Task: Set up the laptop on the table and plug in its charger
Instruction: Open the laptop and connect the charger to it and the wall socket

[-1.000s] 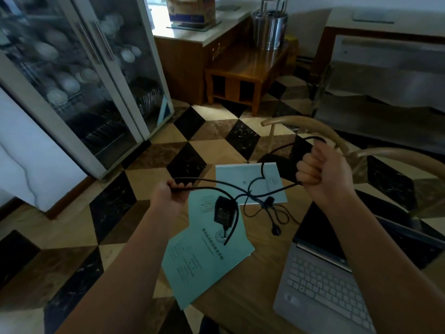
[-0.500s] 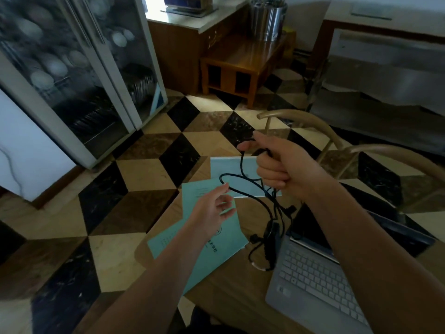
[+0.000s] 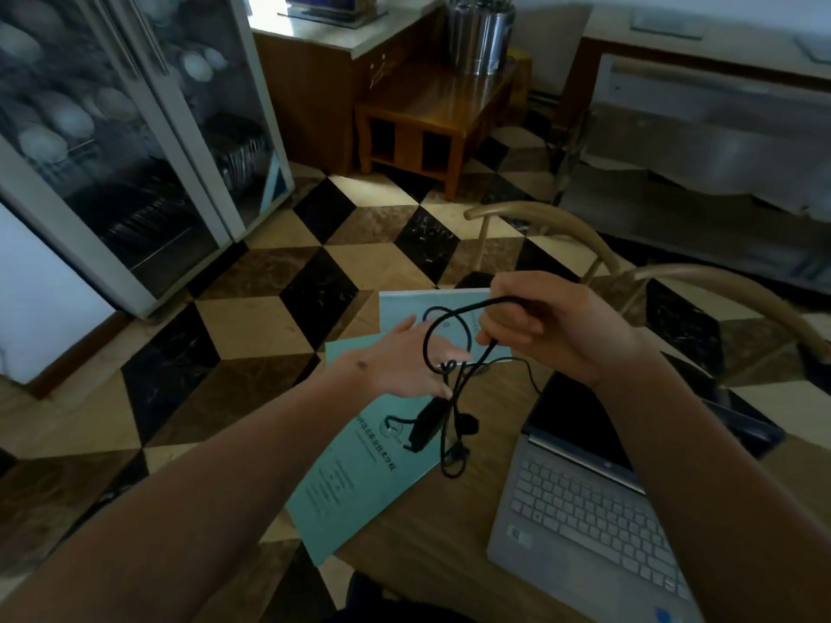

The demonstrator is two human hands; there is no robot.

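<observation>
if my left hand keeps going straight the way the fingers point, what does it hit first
Most likely the black charger cable hanging from the right hand; the left hand is open, its fingers pointing right at those loops. Depth is unclear, so it may pass just below them.

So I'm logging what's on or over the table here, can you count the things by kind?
Laptop, open on the table: 1
Charger with tangled black cable, hanging from the right hand: 1
Teal paper booklets: 2
Total: 4
The left hand reaches open toward the cable.
</observation>
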